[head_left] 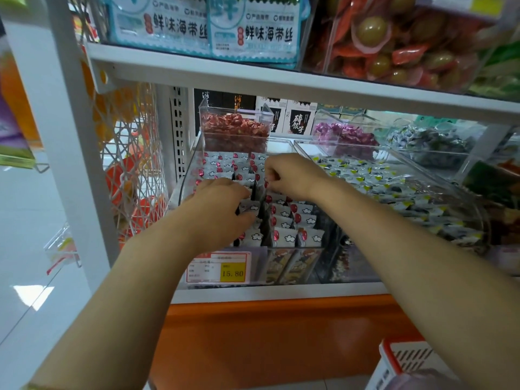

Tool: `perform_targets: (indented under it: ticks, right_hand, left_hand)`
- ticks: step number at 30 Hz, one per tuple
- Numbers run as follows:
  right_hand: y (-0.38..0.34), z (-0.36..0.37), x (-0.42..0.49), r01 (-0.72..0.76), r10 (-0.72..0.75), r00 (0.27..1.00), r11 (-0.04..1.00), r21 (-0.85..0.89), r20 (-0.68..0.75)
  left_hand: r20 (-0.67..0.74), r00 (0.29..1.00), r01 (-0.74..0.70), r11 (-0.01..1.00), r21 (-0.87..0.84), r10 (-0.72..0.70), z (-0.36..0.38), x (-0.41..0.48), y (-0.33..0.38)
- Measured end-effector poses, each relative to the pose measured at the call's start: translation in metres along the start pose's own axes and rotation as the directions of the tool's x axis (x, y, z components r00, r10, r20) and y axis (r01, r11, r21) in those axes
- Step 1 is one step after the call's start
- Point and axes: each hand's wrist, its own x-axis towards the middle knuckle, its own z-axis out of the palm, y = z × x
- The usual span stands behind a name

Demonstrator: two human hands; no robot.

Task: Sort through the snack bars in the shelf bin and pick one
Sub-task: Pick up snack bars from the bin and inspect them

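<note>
I am holding both hands inside the clear shelf bin [184,178] at the left end of the middle shelf, right among the snack bars [284,218]. The bars are white packets with a red dot and a cloud on each, standing on edge in rows from the back of the bin to its front wall.

My left hand [222,204] is lying palm down on the left rows, with its fingers bending into the packets and its thumb sticking out toward the middle. I cannot tell whether it is gripping a bar or only pressing on them.

My right hand [292,175] is sitting a little further back and just beside the left one. Its fingers [271,175] are curling tight over the tops of bars in the middle rows and pinching them. A dark gap is showing between the rows, directly between my two hands.

A price tag [218,267] reading 15.80 is hanging on the bin's front wall below my left wrist. To the right, a second clear bin [478,209] is holding packets with yellow and black on them, and a red-and-white basket [405,358] is showing at the lower right
</note>
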Motion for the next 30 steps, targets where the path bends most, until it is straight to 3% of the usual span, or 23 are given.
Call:
perform_targets:
  ticks: [3,9,15,18,22,24,27,30]
  right_hand:
    - [0.0,-0.001,-0.001,-0.002,0.002,1.0,1.0,0.021,-0.002]
    - [0.002,-0.016,-0.018,-0.015,0.081,0.964,0.968,0.25,-0.254]
    - [0.001,-0.024,-0.063,0.057,0.219,0.809,0.894,0.444,-0.546]
    - [0.0,-0.022,-0.087,0.088,0.356,0.752,0.779,0.621,-0.554]
    - [-0.001,-0.012,-0.107,0.133,0.483,0.79,0.466,0.875,-0.378]
    - [-0.001,-0.006,-0.113,0.149,0.506,0.793,0.379,0.913,-0.34]
    - [0.001,0.001,-0.118,0.147,0.54,0.777,0.342,0.928,-0.322]
    - [0.004,0.001,-0.12,0.172,0.537,0.813,0.148,0.974,-0.226]
  left_hand:
    - [0.006,1.0,-0.008,1.0,-0.002,0.008,0.001,-0.001,0.001]
    - [-0.056,0.998,-0.005,0.999,-0.034,0.003,-0.002,0.0,0.003]
    - [-0.231,0.973,-0.019,0.991,-0.134,-0.012,-0.003,0.004,0.008]
    - [-0.292,0.955,-0.034,0.963,-0.266,-0.047,-0.002,0.004,0.014]
    - [-0.265,0.958,-0.034,0.876,-0.482,-0.109,-0.001,0.001,0.021]
    - [-0.225,0.965,-0.036,0.782,-0.623,-0.135,-0.002,0.0,0.022]
    - [-0.092,0.977,0.03,0.551,-0.834,-0.193,-0.002,-0.001,0.026]
    - [0.009,0.971,0.089,0.327,-0.941,-0.239,-0.002,-0.002,0.028]
